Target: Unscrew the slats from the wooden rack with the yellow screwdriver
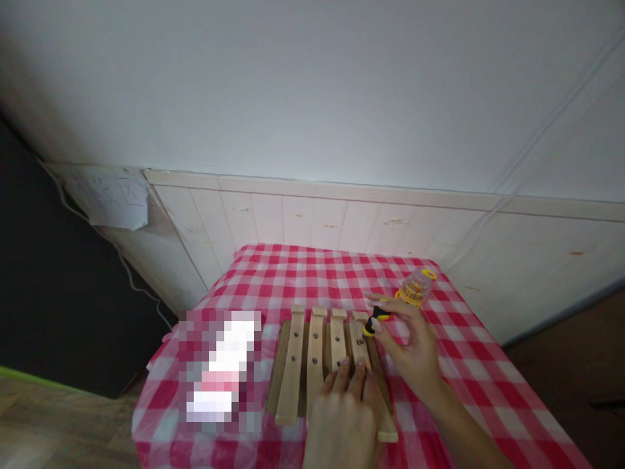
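A row of pale wooden slats (290,381) lies across darker wooden boards (276,384), with dark screw heads (315,336) set in the slats. My left hand (342,413) rests on the slats at the right, its fingers stretched out and pressing down. Pinched in the fingers of my right hand (413,348) is a short black-and-yellow screwdriver (370,327). It tilts down to the left, with its tip at the upper part of the rightmost slat (387,426). My left hand hides the lower middle of the slats.
A clear container (415,287) with a yellow cap and small brassy pieces inside lies behind my right hand. Left of the slats is a pixelated bright patch (227,365). A red-and-white checked cloth (293,267) covers the table, which stands against a white panelled wall (312,221).
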`<state>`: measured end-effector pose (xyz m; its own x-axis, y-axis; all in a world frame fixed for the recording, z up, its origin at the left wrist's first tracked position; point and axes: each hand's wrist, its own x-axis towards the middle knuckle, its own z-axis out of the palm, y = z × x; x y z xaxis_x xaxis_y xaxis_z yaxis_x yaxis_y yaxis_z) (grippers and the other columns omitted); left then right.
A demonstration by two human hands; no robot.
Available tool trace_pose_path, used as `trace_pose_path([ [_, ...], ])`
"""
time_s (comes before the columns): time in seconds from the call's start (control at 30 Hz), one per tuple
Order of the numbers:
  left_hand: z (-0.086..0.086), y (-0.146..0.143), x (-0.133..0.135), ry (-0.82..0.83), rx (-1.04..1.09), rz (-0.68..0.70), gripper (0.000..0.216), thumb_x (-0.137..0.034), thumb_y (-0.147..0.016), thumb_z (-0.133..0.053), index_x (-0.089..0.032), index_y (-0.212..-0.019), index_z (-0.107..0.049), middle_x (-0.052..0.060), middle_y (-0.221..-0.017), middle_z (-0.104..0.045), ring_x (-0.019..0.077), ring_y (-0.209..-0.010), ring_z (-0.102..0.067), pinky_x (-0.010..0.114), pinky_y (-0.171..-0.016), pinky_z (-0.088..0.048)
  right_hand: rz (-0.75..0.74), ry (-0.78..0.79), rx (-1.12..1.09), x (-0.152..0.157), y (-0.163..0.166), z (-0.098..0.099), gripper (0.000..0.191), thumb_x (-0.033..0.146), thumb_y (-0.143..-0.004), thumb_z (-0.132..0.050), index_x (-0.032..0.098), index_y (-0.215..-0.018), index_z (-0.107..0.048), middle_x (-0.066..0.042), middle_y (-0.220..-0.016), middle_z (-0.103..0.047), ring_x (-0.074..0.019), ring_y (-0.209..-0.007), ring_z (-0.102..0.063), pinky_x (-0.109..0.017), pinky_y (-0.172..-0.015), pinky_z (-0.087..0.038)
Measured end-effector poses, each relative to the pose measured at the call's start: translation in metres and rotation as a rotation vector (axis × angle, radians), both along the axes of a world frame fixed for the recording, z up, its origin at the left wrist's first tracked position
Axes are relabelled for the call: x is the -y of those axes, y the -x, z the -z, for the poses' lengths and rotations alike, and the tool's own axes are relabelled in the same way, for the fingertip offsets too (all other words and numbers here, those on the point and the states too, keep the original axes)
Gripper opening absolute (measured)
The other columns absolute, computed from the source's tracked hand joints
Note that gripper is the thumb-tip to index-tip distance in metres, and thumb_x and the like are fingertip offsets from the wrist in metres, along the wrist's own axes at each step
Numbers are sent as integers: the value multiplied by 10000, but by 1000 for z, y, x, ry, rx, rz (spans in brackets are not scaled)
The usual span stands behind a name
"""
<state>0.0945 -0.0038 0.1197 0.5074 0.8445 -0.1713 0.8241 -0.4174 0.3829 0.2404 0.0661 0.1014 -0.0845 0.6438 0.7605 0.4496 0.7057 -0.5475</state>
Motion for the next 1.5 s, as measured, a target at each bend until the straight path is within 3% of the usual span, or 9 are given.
trace_pose_path([
  [0.2, 10, -1, -1, -94, -18, 27, 517, -64, -849, -556, -61, -1366, -572, 166, -1392, -558, 343, -1279, -545, 446, -1049, -487, -29, 106, -171, 0, 4, 6, 136, 209, -952, -586, 276, -1019, -487, -83, -1088, -734, -231, -988, -739, -352, -722, -616],
  [0.5, 16, -1, 1, -143, 5, 14, 475, -38, -857, -541, -53, -1327, -605, 163, -1359, -595, 340, -1258, -567, 442, -1028, -508, -164, 79, 1, 6, -2, 7, 200, 236, -1015, -443, 292, -1202, -488, -120, -1347, -627, -257, -1275, -584, -460, -969, -531],
  [0.67, 19, 1, 1, -157, 26, 25, 471, -97, -872, -569, -57, -1341, -594, 171, -1369, -585, 349, -1257, -567, 447, -1019, -515, -129, 104, 51, 5, 0, 6, 252, 259, -1031, -416, 299, -1240, -552, -84, -1164, -696, -213, -1098, -672, -380, -900, -564],
  [0.9, 12, 0, 1, -89, 0, 9, 497, -77, -871, -547, -56, -1367, -570, 150, -1409, -551, 333, -1295, -532, 429, -1056, -484, -187, 165, -62, 7, 4, 9, 275, 312, -1050, -375, 304, -1280, -525, -74, -1131, -680, -193, -970, -693, -372, -852, -584],
  [1.2, 7, 0, 1, -87, -22, 16, 520, -55, -854, -543, -47, -1374, -557, 151, -1413, -546, 327, -1299, -527, 425, -1065, -472, -90, 7, -288, 6, 2, -3, 284, 272, -1051, -326, 336, -1261, -506, -71, -1168, -615, -182, -856, -650, -347, -691, -562],
  [1.27, 6, 0, 0, -83, -29, 23, 533, -46, -846, -544, -37, -1379, -547, 162, -1418, -537, 330, -1298, -528, 433, -1067, -469, -70, -60, -163, 5, -5, -11, 296, 248, -1044, -317, 323, -1202, -556, -61, -1088, -623, -185, -849, -639, -336, -674, -535],
  [1.33, 4, -1, 0, -83, -31, 27, 534, -39, -844, -544, -33, -1378, -546, 166, -1418, -535, 330, -1298, -528, 434, -1069, -467, -104, -77, 130, 7, -12, -23, 301, 230, -1026, -342, 293, -1111, -624, -52, -979, -636, -190, -849, -642, -330, -691, -522],
  [1.4, 3, -1, 0, -88, -30, 25, 520, -35, -850, -539, -41, -1369, -558, 162, -1412, -542, 328, -1296, -530, 434, -1068, -467, -151, 17, 459, 10, -17, -32, 265, 223, -994, -409, 256, -1093, -653, -50, -920, -651, -181, -792, -661, -299, -648, -518],
  [1.5, 1, -1, 0, -90, -30, 15, 502, -25, -863, -520, -51, -1363, -567, 157, -1395, -562, 319, -1292, -536, 433, -1066, -469, -44, 114, 813, 14, -17, -33, 171, 272, -947, -541, 229, -1040, -678, -39, -874, -680, -177, -688, -680, -273, -555, -493],
])
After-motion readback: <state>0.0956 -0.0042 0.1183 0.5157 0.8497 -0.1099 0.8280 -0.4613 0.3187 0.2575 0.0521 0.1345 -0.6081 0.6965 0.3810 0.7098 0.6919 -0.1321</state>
